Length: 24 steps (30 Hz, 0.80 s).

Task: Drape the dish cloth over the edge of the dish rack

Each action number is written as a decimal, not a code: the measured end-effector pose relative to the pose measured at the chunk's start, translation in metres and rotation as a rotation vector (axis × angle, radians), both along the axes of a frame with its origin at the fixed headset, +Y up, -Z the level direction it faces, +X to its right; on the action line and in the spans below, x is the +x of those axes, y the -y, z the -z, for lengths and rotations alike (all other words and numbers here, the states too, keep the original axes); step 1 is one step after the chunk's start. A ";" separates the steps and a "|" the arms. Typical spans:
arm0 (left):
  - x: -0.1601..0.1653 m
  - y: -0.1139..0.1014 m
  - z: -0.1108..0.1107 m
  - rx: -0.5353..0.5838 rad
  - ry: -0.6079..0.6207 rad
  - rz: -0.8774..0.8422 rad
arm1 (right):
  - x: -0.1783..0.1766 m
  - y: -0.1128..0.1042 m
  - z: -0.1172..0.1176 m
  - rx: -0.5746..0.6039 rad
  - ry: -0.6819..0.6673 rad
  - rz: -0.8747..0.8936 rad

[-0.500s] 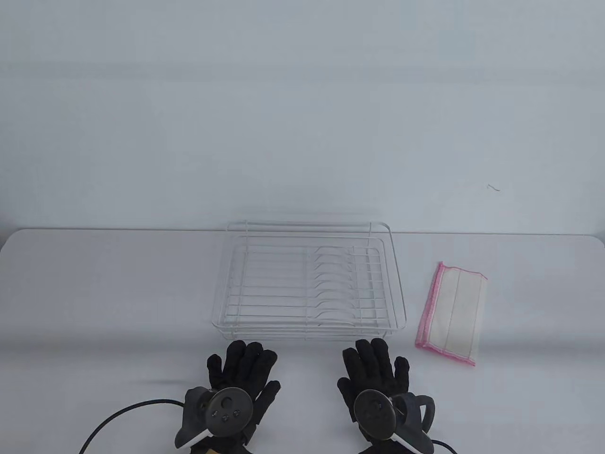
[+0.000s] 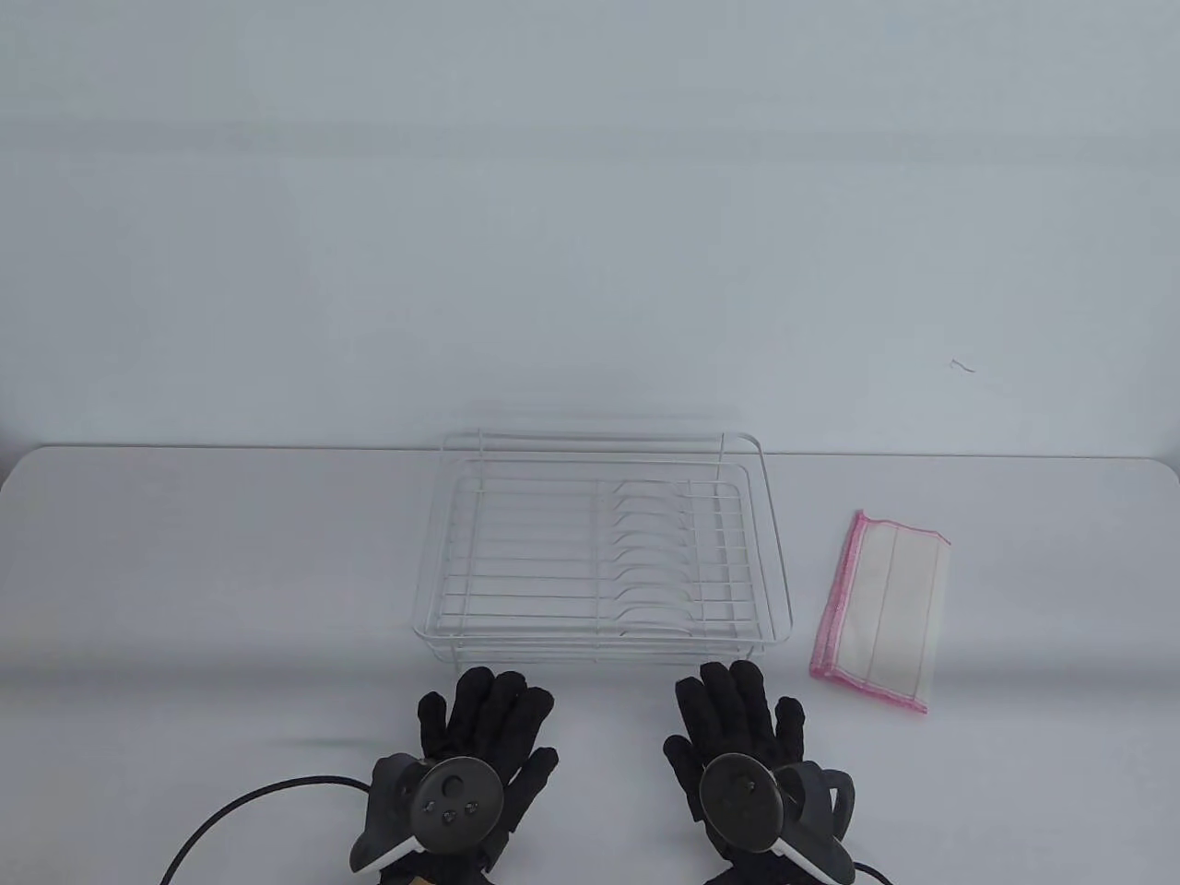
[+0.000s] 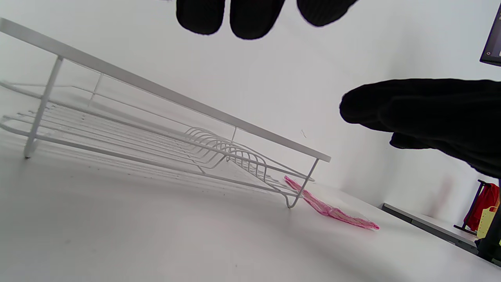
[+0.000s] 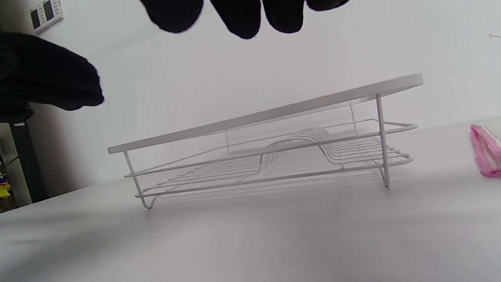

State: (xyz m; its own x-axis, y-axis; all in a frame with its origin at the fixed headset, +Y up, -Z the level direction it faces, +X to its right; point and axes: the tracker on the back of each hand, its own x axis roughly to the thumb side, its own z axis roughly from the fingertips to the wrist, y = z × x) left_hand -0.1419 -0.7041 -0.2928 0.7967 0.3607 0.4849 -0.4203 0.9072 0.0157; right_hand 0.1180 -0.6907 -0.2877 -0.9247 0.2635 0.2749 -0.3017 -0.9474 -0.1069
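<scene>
A white wire dish rack (image 2: 604,636) stands in the middle of the white table, seen low in the left wrist view (image 3: 164,92) and right wrist view (image 4: 266,113). A folded cream dish cloth with pink edging (image 2: 883,610) lies flat to the rack's right, apart from it; it also shows in the left wrist view (image 3: 332,211) and right wrist view (image 4: 485,150). My left hand (image 2: 479,728) and right hand (image 2: 737,724) hover palm down just in front of the rack's near edge, fingers spread, holding nothing.
The table's (image 2: 230,572) far edge runs just behind the rack, against a plain white wall. A black cable (image 2: 249,807) trails from my left hand toward the front left.
Both hands have shifted slightly to the right and a touch nearer me. The rack and cloth have not moved.
</scene>
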 end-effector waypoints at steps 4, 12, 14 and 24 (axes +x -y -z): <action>0.000 0.000 0.000 -0.001 0.002 -0.005 | 0.001 0.000 0.000 -0.006 0.000 0.003; -0.001 -0.001 0.000 -0.002 -0.005 -0.016 | 0.001 0.000 0.001 -0.017 -0.003 0.002; -0.002 -0.001 0.000 -0.003 -0.005 -0.018 | 0.001 0.000 0.001 -0.019 -0.004 0.001; -0.005 -0.004 0.000 -0.004 -0.004 -0.048 | 0.007 -0.003 0.006 -0.036 0.012 0.007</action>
